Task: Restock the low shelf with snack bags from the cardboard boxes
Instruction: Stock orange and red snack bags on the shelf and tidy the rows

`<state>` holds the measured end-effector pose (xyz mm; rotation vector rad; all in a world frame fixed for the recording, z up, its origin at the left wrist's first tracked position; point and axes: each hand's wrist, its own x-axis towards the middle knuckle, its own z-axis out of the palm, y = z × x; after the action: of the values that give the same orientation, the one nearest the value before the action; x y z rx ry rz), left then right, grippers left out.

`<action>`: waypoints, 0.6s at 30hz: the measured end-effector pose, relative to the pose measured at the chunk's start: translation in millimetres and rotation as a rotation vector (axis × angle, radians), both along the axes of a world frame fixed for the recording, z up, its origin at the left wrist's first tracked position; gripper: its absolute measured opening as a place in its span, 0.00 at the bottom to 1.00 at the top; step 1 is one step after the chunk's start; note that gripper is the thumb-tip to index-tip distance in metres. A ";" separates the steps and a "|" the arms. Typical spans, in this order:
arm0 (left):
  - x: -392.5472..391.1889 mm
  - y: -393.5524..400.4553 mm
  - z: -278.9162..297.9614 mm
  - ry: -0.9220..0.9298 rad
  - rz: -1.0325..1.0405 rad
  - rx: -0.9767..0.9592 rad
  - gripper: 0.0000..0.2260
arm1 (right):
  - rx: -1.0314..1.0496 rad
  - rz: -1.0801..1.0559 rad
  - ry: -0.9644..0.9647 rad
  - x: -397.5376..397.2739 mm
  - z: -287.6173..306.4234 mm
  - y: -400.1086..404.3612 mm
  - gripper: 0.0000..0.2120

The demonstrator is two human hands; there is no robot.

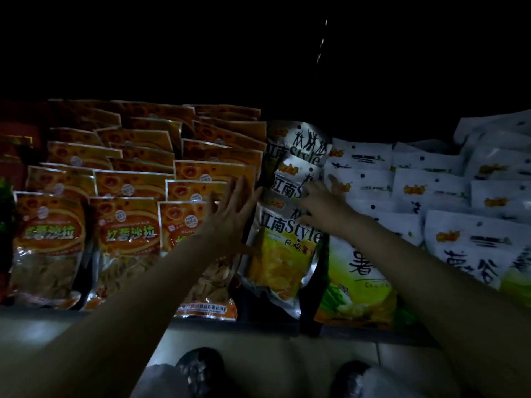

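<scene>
While I'm crouched at the low shelf point(86, 310), both hands are up in the silver bags point(283, 254), the narrow column squeezed between the orange bags point(126, 242) and the white bags point(431, 193). My left hand point(230, 216) is flat, fingers point(240, 191) spread straight, against the left side of the silver stack where it meets the orange row, gripping nothing. My right hand point(324, 205) lies over the upper silver bags; it looks flat to me, though it's too dark to be sure nothing is pinched under it. No cardboard boxes in view, so I can't say how much stock is left.

What worries me: that silver column leans, and the front bag already hangs out past the shelf's front edge. Push too hard from the left and I reckon the slick foil slides, the front bag tips onto the floor by my shoes point(201, 369). Shoving sideways could also knock over the nearest orange row, since those stand loose behind one another.
</scene>
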<state>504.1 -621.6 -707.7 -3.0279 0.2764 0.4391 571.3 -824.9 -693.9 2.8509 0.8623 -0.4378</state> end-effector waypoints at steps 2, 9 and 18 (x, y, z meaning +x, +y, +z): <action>2.2 0.7 4.2 -0.054 -0.002 -0.152 0.54 | 0.034 0.047 0.009 3.6 3.2 9.6 0.17; 15.5 -12.8 3.4 -0.186 0.091 -0.312 0.35 | 0.378 -0.410 -0.004 41.0 4.2 16.7 0.27; 22.7 -10.9 8.9 -0.294 0.223 -0.641 0.06 | 0.345 -0.059 -0.544 47.3 21.8 39.0 0.16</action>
<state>526.8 -632.5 -698.8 -3.7043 0.0638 -0.1270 618.5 -785.9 -672.1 3.0481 0.8015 0.5161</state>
